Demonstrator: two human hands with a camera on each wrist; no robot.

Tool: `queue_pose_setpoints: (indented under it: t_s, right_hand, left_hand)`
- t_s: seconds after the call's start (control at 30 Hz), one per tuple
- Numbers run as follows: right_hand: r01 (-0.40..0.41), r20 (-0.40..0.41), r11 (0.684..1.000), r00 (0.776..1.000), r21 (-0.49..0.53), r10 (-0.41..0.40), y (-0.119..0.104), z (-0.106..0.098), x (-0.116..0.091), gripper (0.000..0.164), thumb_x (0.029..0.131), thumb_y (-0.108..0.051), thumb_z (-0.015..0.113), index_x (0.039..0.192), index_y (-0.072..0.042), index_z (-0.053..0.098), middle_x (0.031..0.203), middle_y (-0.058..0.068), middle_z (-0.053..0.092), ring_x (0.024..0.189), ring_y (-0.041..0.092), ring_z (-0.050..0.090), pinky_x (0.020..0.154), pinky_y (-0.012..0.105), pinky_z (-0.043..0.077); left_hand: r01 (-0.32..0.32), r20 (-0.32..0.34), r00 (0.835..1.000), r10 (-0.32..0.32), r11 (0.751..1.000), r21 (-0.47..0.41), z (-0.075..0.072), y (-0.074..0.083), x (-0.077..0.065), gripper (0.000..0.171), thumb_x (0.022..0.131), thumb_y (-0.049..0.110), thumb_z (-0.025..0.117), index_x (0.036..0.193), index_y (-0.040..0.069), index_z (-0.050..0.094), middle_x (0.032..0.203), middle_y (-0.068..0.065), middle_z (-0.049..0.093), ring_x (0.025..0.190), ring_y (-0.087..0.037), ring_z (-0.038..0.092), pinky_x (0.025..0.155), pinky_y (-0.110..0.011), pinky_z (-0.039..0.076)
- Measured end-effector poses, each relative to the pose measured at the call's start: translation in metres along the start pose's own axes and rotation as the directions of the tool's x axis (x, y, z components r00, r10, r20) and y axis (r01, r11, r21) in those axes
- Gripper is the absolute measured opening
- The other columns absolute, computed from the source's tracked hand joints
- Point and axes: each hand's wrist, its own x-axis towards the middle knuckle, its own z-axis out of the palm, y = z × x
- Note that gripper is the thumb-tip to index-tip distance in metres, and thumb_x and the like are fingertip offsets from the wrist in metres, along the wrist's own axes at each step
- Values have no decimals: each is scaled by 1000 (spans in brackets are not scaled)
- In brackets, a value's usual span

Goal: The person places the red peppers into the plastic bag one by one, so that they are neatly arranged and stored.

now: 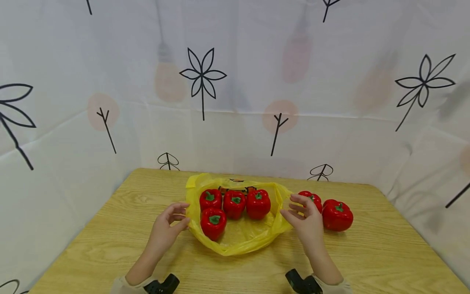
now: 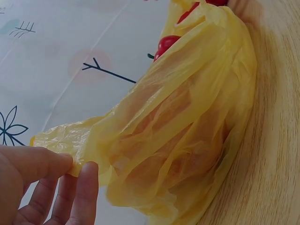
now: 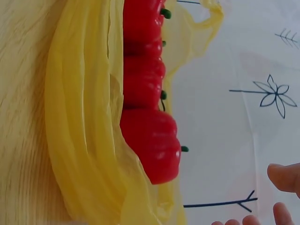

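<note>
The left grip [image 1: 169,224] appears to pinch the thin yellow plastic bag [image 1: 249,241] lightly; the right grip [image 1: 306,216] — fingers parted — holds nothing. Between them, four glossy red bell peppers [image 1: 258,204] are bagged — two outside red bell peppers [image 1: 338,216] remain, beside the right.

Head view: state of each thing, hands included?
Yellow bag, mouth wide open, on the table
Four red peppers, inside the bag, upright
Two red peppers, outside the bag, one partly hidden
Left hand, thumb and fingers apart, at bag's left edge
Right hand, thumb and fingers apart, at bag's right edge
</note>
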Motion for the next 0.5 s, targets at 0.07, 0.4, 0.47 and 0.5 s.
queue_pose_setpoints:
  t_s: [0.07,0.4,0.47,0.5]
  right_hand:
    - [-6,-5,1000,1000,-10,6,0,-2,1,45,82,2,69,123,-2,50,123,12,51,108,29,52,77,9,46]
    - [-23,-39,999,999,-49,21,2,-18,5,47,83,-7,70,125,-4,49,125,8,49,109,22,50,74,5,45]
    - [-29,-43,998,999,-49,27,3,-21,5,49,84,-10,70,126,-4,48,126,8,48,110,23,50,73,6,46]
    - [-30,-45,998,999,-47,28,5,-22,5,50,84,-11,70,127,-4,47,127,9,47,111,24,49,72,7,46]
  left_hand:
    - [3,-1,1000,-3,1000,-1,0,0,0,34,83,-6,65,115,3,59,110,-12,57,91,-23,57,68,-27,56]
    - [21,-8,1000,-21,1000,5,1,2,0,34,83,-5,65,115,3,59,105,-13,55,92,-25,57,68,-27,56]
    - [24,-10,1000,-24,1000,8,1,2,0,34,83,-5,65,115,3,59,105,-13,55,92,-25,57,68,-27,56]
    - [25,-10,1000,-25,1000,11,1,2,0,34,83,-5,65,115,3,59,105,-13,55,92,-25,57,68,-27,56]
